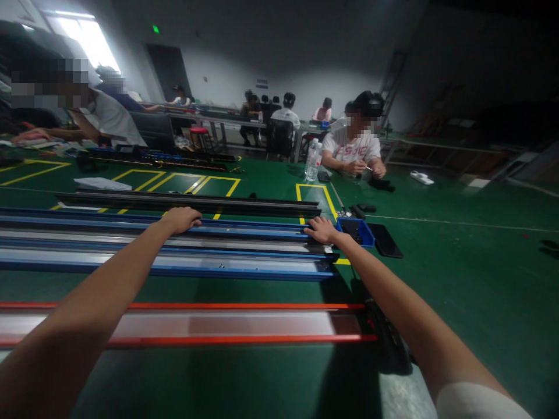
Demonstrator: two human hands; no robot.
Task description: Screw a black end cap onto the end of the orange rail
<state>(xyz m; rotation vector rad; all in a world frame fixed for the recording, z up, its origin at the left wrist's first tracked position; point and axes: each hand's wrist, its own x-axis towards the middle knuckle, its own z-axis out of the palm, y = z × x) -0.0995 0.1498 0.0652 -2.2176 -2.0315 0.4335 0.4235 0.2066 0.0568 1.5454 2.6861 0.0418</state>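
Observation:
Long blue metal rails [262,270] with pale inner faces lie side by side across the green table. My left hand [181,220] is closed over the farthest blue rail [244,226], its fingers curled at the far edge. Near that rail's right end, my right hand [322,230] grips it from above, fingers bent over it. The undersides of both hands are hidden. Closer to me lies a red-edged rail [244,338], with a black tool-like object [391,343] at its right end, partly behind my right forearm.
Black rails [196,201] lie just beyond the blue ones. Right of my right hand are a blue parts bin [364,233] and a black phone [385,241]. Plastic bottles [312,163] stand farther back. A co-worker [353,142] sits across the table; another person [109,119] works at left.

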